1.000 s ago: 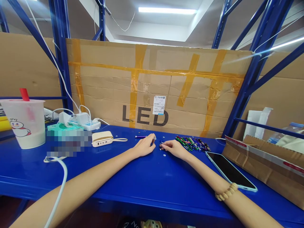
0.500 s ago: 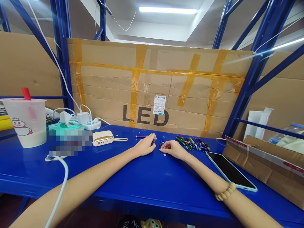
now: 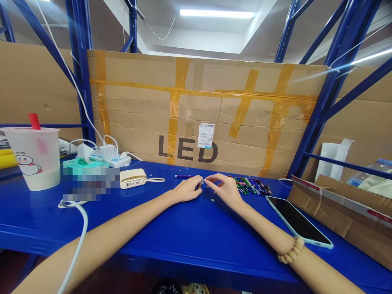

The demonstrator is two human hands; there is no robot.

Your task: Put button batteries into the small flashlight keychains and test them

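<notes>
Over the blue tabletop [image 3: 171, 232], my left hand [image 3: 187, 189] is closed around a small shiny metallic piece [image 3: 201, 183], too small to name, which pokes out at the fingertips. My right hand [image 3: 226, 190] meets it from the right, thumb and forefinger pinched close to that piece. Whatever the right fingertips hold is too small to make out. Just behind my left hand lies a slim purple metal tube [image 3: 183, 176]. Beyond my right hand a pile of slim metallic pieces [image 3: 252, 185] in green, red, blue and dark colours is spread out, partly hidden by the hand.
A phone [image 3: 298, 220] and a cardboard box [image 3: 339, 220] lie to the right. On the left are a cream power bank [image 3: 132, 179], a plastic cup [image 3: 36, 159], a tissue pack [image 3: 85, 163] and a power strip [image 3: 119, 160] with cables. A cardboard panel [image 3: 137, 118] stands behind.
My right hand has lifted from the tabletop and shifted slightly left, bringing its pinched fingertips up to the shiny piece in my left hand. The left hand has barely moved.
</notes>
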